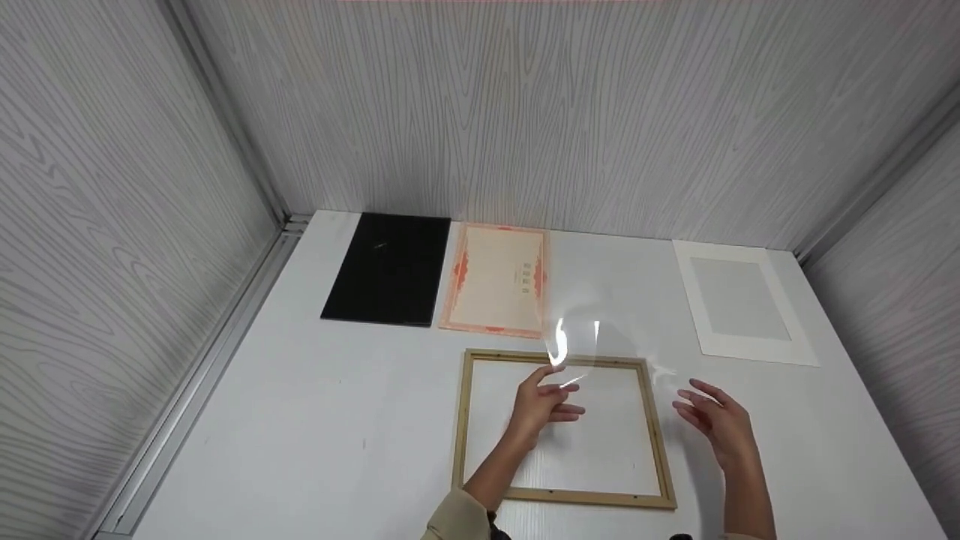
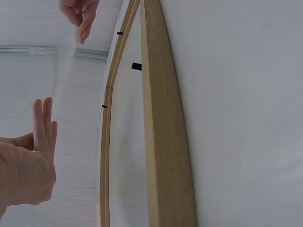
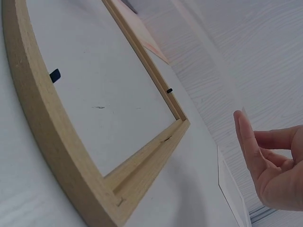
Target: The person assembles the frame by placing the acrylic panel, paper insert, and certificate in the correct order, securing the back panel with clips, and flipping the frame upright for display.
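Observation:
A clear, thin plastic-like sheet is held up between my two hands, showing mostly by its glare and bending in a curve. My left hand pinches its left side between thumb and fingers, above the wooden picture frame. At the opposite side my right hand pinches the sheet's edge, just right of the frame. The frame lies flat, with small black tabs along its inner sides. In the left wrist view the sheet stretches from one hand's fingertips to the other's.
Behind the frame lie a black panel and, beside it, a certificate with an orange-red border. A white mat with a greyish centre lies at the back right. Wood-grain walls enclose the white table at the back and sides.

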`<control>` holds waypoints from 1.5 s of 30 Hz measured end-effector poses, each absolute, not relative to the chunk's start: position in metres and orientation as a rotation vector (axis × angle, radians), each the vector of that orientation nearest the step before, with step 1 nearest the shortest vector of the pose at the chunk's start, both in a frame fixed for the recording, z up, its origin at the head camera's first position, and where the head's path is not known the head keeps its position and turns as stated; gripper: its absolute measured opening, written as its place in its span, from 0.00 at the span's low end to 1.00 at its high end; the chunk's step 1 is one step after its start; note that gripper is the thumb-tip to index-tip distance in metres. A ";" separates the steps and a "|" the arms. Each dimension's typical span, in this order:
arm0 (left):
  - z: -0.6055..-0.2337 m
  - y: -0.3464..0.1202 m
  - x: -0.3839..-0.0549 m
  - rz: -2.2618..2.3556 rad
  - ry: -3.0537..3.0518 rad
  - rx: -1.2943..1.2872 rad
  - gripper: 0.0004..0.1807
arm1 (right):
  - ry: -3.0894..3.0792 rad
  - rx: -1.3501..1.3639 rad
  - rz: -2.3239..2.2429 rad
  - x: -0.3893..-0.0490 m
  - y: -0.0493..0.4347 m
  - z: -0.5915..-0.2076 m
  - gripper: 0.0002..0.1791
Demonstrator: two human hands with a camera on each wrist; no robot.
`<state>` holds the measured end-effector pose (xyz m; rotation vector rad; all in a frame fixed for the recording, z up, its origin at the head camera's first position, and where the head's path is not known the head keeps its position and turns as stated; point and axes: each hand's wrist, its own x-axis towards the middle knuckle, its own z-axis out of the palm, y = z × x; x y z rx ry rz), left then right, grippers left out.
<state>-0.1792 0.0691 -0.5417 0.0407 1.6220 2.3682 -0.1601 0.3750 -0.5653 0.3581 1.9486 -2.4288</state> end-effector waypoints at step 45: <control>-0.556 0.084 -0.125 2.621 1.487 -0.109 0.26 | 1.880 0.681 -2.574 -0.115 0.263 -0.576 0.34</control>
